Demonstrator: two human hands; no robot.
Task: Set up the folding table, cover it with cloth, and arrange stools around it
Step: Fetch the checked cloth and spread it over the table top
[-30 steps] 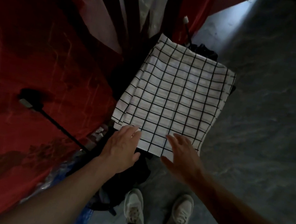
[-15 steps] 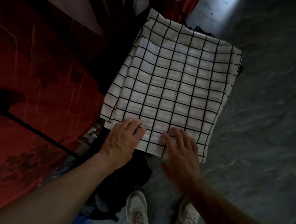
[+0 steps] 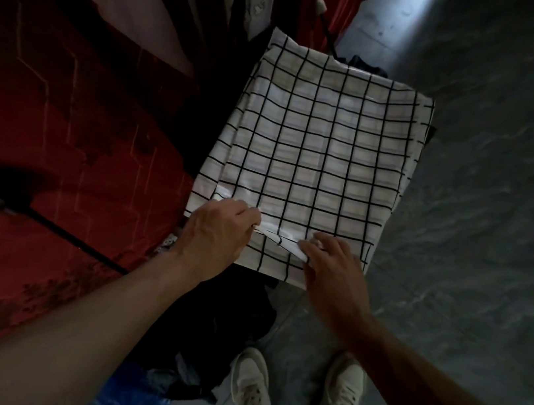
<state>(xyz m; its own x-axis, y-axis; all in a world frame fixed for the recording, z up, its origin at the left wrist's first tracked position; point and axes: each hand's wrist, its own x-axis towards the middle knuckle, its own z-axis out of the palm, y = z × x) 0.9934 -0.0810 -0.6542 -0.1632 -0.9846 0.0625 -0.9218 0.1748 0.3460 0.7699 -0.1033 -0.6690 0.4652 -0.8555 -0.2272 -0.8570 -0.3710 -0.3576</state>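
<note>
A folded white cloth with a black grid pattern lies flat on a dark pile in front of me. My left hand rests on its near left corner, fingers curled around a lifted top layer. My right hand is at the near edge just to the right, fingertips pinching the same raised fold. Between the two hands the cloth's edge is pulled up into a small ridge. No folding table or stools show in this view.
A red patterned surface fills the left side, with a black rod lying across it. Dark clothing and a blue bag lie below the cloth. Grey stone floor spreads to the right; my white shoes stand below.
Both hands went from hovering open over the cloth's near edge to resting on it, and now their fingers have closed on the top layer and lifted it slightly.
</note>
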